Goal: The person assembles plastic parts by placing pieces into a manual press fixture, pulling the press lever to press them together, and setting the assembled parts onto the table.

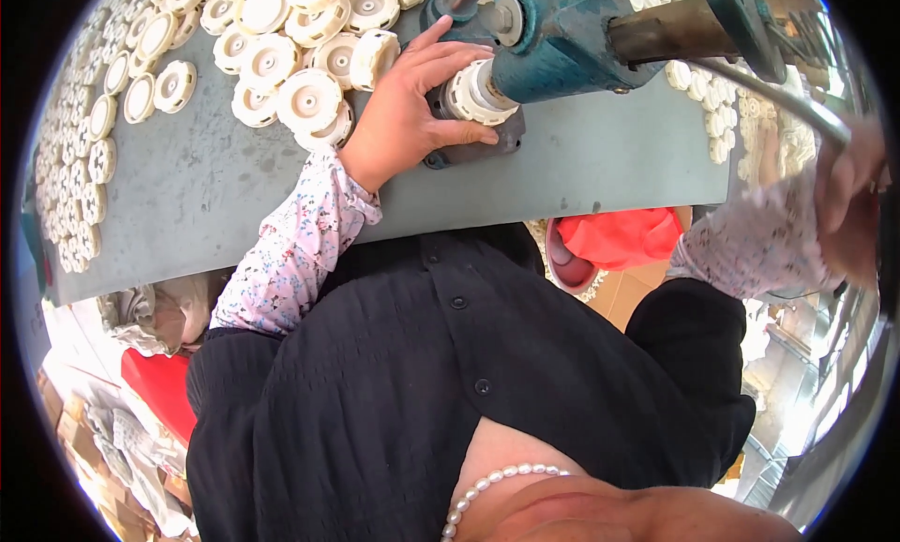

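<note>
On the grey table stands a teal hand press (562, 50), and a cream ridged round plastic part (476, 94) sits beneath its ram, on a dark base (483, 148). My left hand (408, 106) cups this part from the left, its thumb along the near side and its fingers behind. At the far right, my right hand (851, 190) is closed round the end of the press's metal lever (787, 97); motion blurs it. The ram hides the top of the part.
Many cream round plastic parts (309, 97) lie piled left of the press, with more along the table's (206, 186) left edge. Others (717, 111) lie at its right edge. Below the table are a red bag (623, 240) and a pinkish tub (570, 272).
</note>
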The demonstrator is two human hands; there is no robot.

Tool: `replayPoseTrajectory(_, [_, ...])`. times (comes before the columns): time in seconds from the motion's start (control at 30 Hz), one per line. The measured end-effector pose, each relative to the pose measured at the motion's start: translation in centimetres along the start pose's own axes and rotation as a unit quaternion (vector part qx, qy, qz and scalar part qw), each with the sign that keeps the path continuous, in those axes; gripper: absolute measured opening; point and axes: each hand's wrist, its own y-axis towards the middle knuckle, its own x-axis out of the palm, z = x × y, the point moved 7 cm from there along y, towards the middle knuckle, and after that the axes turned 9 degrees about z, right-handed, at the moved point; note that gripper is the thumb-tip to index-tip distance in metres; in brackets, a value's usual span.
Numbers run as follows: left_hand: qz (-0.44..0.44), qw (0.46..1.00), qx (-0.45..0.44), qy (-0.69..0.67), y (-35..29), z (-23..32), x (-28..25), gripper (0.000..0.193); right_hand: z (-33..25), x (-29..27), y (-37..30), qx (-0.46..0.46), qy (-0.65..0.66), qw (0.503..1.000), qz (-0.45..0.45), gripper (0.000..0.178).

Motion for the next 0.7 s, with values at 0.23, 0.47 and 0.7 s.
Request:
replayPoseTrajectory(0.23, [-0.076, 0.997, 0.014, 0.002, 1.2, -0.8, 0.0, 0.078, -1.1, 3.0, -5.9, 0.071, -0.194, 0.977, -0.051, 0.023])
replayPoseTrajectory(0.47, [-0.149, 0.988, 0.034, 0.004, 2.5, -0.7, -0.1, 0.078, 1.7, 6.4, -9.8, 0.06, -0.186, 0.98, -0.029, 0.036])
replayPoseTrajectory(0.7, [-0.103, 0.993, 0.042, 0.029, 2.0, 0.0, -0.3, 0.078, 2.4, 6.6, -10.4, 0.054, -0.149, 0.987, -0.03, 0.031])
